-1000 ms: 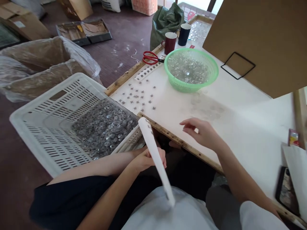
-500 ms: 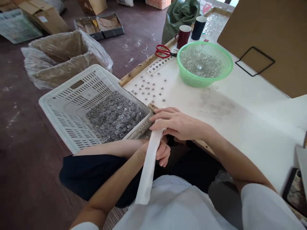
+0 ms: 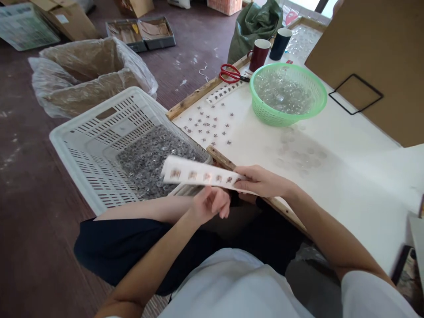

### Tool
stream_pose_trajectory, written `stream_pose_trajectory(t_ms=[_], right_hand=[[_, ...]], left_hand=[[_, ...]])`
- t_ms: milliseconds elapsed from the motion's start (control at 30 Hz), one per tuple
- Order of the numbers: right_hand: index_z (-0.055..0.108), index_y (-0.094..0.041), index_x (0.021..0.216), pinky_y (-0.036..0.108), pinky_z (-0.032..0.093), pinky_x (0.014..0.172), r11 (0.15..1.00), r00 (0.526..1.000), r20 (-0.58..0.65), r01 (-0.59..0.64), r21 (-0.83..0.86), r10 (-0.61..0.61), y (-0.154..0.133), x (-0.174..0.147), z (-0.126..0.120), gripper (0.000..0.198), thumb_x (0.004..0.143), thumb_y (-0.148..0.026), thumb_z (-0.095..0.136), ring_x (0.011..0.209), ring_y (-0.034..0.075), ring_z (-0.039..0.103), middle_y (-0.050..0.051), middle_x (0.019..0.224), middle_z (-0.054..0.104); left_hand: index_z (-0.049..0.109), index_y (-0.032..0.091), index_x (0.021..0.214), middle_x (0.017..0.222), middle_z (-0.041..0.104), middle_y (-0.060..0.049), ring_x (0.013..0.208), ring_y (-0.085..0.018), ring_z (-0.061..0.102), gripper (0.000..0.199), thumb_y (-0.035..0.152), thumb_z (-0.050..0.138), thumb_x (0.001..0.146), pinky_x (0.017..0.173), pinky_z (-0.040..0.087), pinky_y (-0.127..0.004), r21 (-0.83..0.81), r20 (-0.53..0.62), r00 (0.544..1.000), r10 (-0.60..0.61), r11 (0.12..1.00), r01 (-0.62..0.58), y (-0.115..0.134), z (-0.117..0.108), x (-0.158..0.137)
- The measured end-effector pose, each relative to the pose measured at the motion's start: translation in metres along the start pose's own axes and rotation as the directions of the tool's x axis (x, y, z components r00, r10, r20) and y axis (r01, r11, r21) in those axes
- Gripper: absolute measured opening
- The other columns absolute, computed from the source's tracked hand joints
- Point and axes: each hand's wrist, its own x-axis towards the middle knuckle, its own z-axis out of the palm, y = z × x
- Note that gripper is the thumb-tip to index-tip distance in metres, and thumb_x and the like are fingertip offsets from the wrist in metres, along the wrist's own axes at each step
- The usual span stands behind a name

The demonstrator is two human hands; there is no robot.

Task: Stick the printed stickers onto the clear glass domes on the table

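I have the sticker strip [image 3: 198, 176] pinched at its near end in my right hand [image 3: 261, 181], held level over the white crate [image 3: 99, 145] at the desk [image 3: 347, 176] edge. My left hand [image 3: 208, 204] hovers loosely open just under it, holding nothing. I judge peeling comes next, needing a fingertip grip.

Small home-style craft workshop, floor-level piecework setup. Low white work board [image 3: 331, 185] with a rough wooden frame sits just above a scuffed dark floor [image 3: 29, 247]. White slotted crate [image 3: 89, 145] holds a heap of clear glass pieces, and a green basket [image 3: 288, 95] on the board holds more. Bulk stock sits around: plastic-lined carton [image 3: 86, 75], flat trays [image 3: 141, 33], cardboard sheet [image 3: 374, 53]. Red scissors [image 3: 232, 74] and two mugs [image 3: 268, 46] sit at the board's far edge.
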Motion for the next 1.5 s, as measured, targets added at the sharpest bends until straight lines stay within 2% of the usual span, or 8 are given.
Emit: stream_pose_trajectory(t_ms=[100, 200, 333, 433, 567, 933, 1167, 1500], right_hand=[[0.054, -0.02, 0.084, 0.023, 0.035, 0.056, 0.984, 0.979, -0.121, -0.151, 0.094, 0.162, 0.01, -0.003, 0.009, 0.017, 0.091, -0.035, 0.05, 0.061, 0.012, 0.049, -0.003, 0.069, 0.055], [0.053, -0.02, 0.078, 0.024, 0.035, 0.055, 0.974, 0.966, -0.124, -0.223, 0.038, 0.226, 0.017, 0.0, 0.024, 0.018, 0.09, -0.032, 0.05, 0.059, 0.012, 0.049, -0.002, 0.068, 0.057], [0.056, -0.021, 0.087, 0.025, 0.038, 0.059, 0.971, 0.957, -0.172, -0.239, 0.0, 0.236, 0.024, -0.003, 0.039, 0.012, 0.089, -0.032, 0.053, 0.064, 0.014, 0.053, -0.001, 0.074, 0.061], [0.054, -0.024, 0.112, 0.028, 0.043, 0.068, 0.966, 0.923, -0.287, -0.248, 0.072, 0.258, 0.033, -0.016, 0.042, 0.03, 0.085, -0.034, 0.062, 0.078, 0.017, 0.058, 0.001, 0.092, 0.066], [0.058, -0.024, 0.102, 0.028, 0.044, 0.065, 0.946, 0.87, -0.382, -0.25, 0.204, 0.313, 0.046, -0.032, 0.047, 0.02, 0.088, -0.037, 0.059, 0.074, 0.016, 0.057, 0.001, 0.089, 0.065], [0.058, -0.022, 0.1, 0.027, 0.047, 0.059, 0.918, 0.872, -0.388, -0.151, 0.366, 0.298, 0.05, -0.019, 0.064, 0.02, 0.089, -0.038, 0.057, 0.064, 0.013, 0.057, 0.0, 0.079, 0.063], [0.061, -0.023, 0.099, 0.031, 0.052, 0.071, 0.973, 0.737, -0.637, -0.132, 0.192, 0.226, 0.057, -0.027, 0.068, 0.016, 0.088, -0.033, 0.061, 0.079, 0.017, 0.063, 0.004, 0.093, 0.065], [0.063, -0.023, 0.084, 0.028, 0.05, 0.073, 0.979, 0.647, -0.762, -0.167, -0.119, 0.017, 0.045, -0.029, 0.043, 0.008, 0.088, -0.023, 0.057, 0.089, 0.017, 0.061, 0.005, 0.097, 0.063]], left_hand=[[0.064, 0.02, 0.09, 0.074, 0.06, -0.001, 0.055, -0.013, 0.056, 0.057, 0.071, 0.069, 0.066, 0.043, 0.043, -0.024, 0.121, -0.24, 0.945, 0.221, 0.973, -0.196, -0.002, -0.003, 0.009], [0.062, 0.022, 0.114, 0.078, 0.064, -0.001, 0.057, -0.012, 0.056, 0.053, 0.049, 0.078, 0.071, 0.046, 0.044, -0.022, 0.286, -0.325, 0.911, 0.253, 0.945, -0.161, -0.011, -0.006, 0.012], [0.071, 0.018, 0.098, 0.07, 0.067, -0.002, 0.06, -0.014, 0.061, 0.024, 0.036, 0.071, 0.082, 0.057, 0.051, -0.027, 0.369, -0.448, 0.859, 0.249, 0.926, -0.076, -0.017, -0.008, 0.011], [0.071, 0.015, 0.082, 0.066, 0.068, -0.002, 0.061, -0.016, 0.064, 0.023, 0.037, 0.076, 0.076, 0.059, 0.054, -0.028, 0.319, -0.557, 0.78, 0.287, 0.94, -0.118, -0.013, -0.008, 0.013], [0.069, 0.014, 0.078, 0.062, 0.067, -0.001, 0.056, -0.013, 0.063, 0.028, 0.035, 0.083, 0.067, 0.054, 0.055, -0.024, 0.198, -0.652, 0.694, 0.306, 0.952, -0.233, -0.004, -0.004, 0.018], [0.069, 0.015, 0.107, 0.077, 0.072, -0.003, 0.062, -0.012, 0.065, 0.038, 0.026, 0.08, 0.072, 0.058, 0.058, -0.024, 0.054, -0.48, 0.864, 0.151, 0.988, -0.142, -0.006, -0.001, 0.015], [0.07, 0.013, 0.101, 0.074, 0.072, -0.003, 0.065, -0.013, 0.067, 0.029, 0.027, 0.077, 0.077, 0.068, 0.059, -0.025, 0.178, -0.55, 0.801, 0.239, 0.97, -0.167, -0.009, 0.0, 0.014], [0.072, 0.013, 0.099, 0.076, 0.073, -0.003, 0.063, -0.013, 0.067, 0.033, 0.03, 0.079, 0.072, 0.061, 0.06, -0.025, 0.235, -0.613, 0.738, 0.283, 0.957, -0.173, -0.011, -0.005, 0.018]])
